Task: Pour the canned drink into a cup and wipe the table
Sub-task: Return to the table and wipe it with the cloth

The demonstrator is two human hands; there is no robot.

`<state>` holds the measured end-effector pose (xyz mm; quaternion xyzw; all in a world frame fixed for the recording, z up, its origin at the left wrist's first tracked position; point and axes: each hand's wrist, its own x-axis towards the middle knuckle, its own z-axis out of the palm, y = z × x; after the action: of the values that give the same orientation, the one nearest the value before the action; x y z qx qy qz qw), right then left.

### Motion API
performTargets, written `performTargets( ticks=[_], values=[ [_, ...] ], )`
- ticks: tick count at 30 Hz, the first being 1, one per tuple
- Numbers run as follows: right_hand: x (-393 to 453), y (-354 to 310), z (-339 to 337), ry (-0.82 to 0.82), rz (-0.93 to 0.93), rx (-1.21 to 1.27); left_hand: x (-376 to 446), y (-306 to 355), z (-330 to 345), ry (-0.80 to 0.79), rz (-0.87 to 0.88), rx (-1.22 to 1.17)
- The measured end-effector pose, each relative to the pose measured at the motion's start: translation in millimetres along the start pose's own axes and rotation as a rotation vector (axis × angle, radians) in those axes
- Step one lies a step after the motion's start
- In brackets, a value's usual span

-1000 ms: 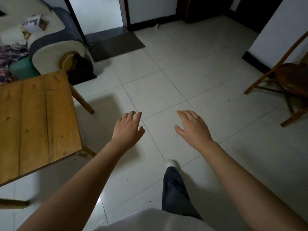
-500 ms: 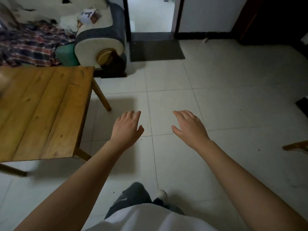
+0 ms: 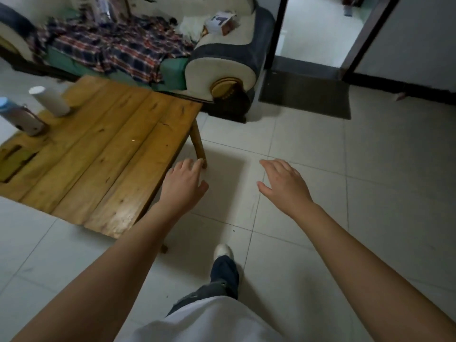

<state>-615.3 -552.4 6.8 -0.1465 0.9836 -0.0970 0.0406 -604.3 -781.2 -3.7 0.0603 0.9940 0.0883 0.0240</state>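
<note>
Item: tabletop [image 3: 103,154], wooden planks, taken as our landmark. We are viewing it from its near right corner, with one leg [image 3: 198,144] showing at its far right corner.

Item: cup [image 3: 50,101], white, standing on the far left part of the tabletop.

Item: bottle [image 3: 21,117], pale with a blue cap, standing at the tabletop's left edge, just beside the cup and nearer to us. We are seeing no can that we can tell for sure; the view is blurred there.

Item: cloth [image 3: 13,159], yellowish, lying flat on the tabletop's left edge, on the near side of the bottle.

Item: left hand [image 3: 183,186]. We are holding it out palm down off the tabletop's right edge, fingers relaxed and loosely spread, holding nothing, fingertips showing near the foot of the leg.

Item: right hand [image 3: 283,183]. We are holding it out palm down over the floor [image 3: 345,193], well to the right of the tabletop, fingers straight and a little apart, holding nothing.

Item: sofa [image 3: 222,70], standing just beyond the tabletop's far edge, with a plaid blanket [image 3: 111,48] lying across its seat.

Item: mat [image 3: 306,95], dark, lying on the floor to the right of the sofa, beyond the tabletop, before a doorway.

Item: shoe [image 3: 222,251], white, on the floor near the tabletop's near right corner.
</note>
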Motion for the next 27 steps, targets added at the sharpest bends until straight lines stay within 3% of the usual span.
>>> performTargets(
  ticks=[14,27],
  values=[
    [254,-34,-4,-0.08,-0.353,-0.028,141,-112,-26,0.005,-0.427,0.022],
    [456,-124,6,-0.224,-0.91,-0.055,194,-186,-44,0.121,-1.029,-0.062]
  ],
)
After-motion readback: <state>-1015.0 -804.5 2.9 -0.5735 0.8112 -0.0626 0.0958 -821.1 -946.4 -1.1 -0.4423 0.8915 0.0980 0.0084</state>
